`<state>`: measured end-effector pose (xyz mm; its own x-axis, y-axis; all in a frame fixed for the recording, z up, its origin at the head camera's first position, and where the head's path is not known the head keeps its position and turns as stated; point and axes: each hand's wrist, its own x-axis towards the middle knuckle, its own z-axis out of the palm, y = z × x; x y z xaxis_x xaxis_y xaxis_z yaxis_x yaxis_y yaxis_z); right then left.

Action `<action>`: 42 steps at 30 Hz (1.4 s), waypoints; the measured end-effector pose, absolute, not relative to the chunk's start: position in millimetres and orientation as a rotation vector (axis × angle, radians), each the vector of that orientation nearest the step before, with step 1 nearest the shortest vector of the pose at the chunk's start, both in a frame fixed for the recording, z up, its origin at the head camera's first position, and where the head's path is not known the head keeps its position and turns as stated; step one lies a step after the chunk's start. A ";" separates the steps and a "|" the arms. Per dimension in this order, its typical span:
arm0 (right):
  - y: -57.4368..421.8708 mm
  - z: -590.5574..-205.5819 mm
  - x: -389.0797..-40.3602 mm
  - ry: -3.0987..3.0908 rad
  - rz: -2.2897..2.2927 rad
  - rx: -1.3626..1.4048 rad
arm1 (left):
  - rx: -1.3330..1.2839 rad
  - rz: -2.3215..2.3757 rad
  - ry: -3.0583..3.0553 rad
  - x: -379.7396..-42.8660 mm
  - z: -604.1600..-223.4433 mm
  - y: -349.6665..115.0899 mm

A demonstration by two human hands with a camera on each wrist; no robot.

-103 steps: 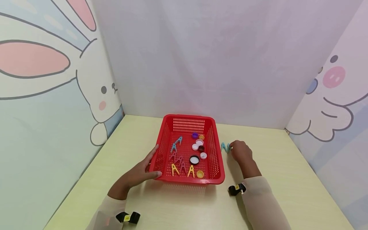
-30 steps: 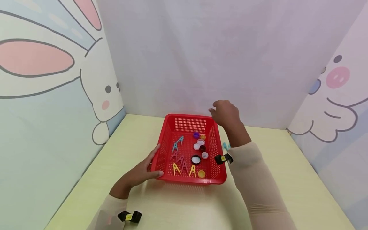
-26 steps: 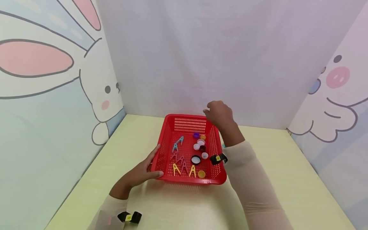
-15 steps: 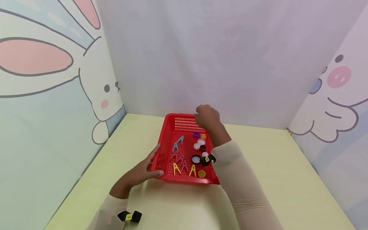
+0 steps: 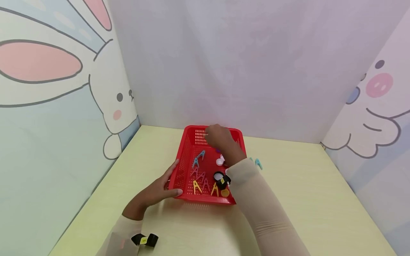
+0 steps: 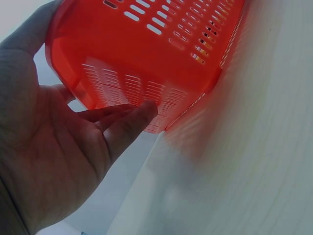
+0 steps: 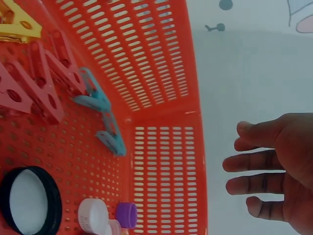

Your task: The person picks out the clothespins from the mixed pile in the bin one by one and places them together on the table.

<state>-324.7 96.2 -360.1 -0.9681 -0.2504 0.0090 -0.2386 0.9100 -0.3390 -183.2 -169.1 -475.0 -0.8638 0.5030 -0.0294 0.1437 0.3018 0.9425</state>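
My left hand (image 5: 153, 193) grips the near left corner of a red plastic basket (image 5: 180, 147), thumb over the rim and fingers against the outer wall. Above the basket's far side hovers my right hand (image 5: 219, 137); in the right wrist view its fingers are loosely bent, with nothing visible between them. Inside, teal clothespins (image 5: 201, 154), pink clothespins (image 5: 205, 184) and yellow clothespins (image 5: 196, 186) lie on the left and front. Bottle caps sit on the right: a black lid (image 7: 55, 200), a white cap (image 7: 93, 215), a purple cap (image 7: 126, 215) and a yellow cap (image 5: 225, 192). My right forearm hides some caps.
Two more teal clothespins (image 5: 258, 164) lie on the table (image 5: 304, 185) to the basket's right. A pale curtain-like wall (image 5: 272, 78) rises behind the table. Side panels with cartoon animals (image 5: 112, 106) stand left and right.
My right hand has moved from the teal clothespins on the table, up and leftward over the basket's far side. The clothespins remain on the table. My left hand keeps its hold.
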 end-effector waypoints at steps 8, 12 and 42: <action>95.1 -378.3 -319.2 2.789 -0.542 -0.557 | 0.610 1.591 2.246 -183.3 -474.7 -168.6; 95.5 -383.0 -319.5 2.660 -0.639 -0.381 | 0.614 1.590 2.247 -182.9 -474.1 -169.6; 91.0 -402.4 -325.8 2.473 -0.643 -0.127 | 0.596 1.586 2.270 -182.2 -475.2 -171.0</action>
<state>-325.8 91.0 -402.4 -0.8304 -0.2263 -0.5092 0.0502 0.8797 -0.4729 -182.2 -171.0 -475.2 -0.8661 0.4997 -0.0134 0.1591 0.3009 0.9403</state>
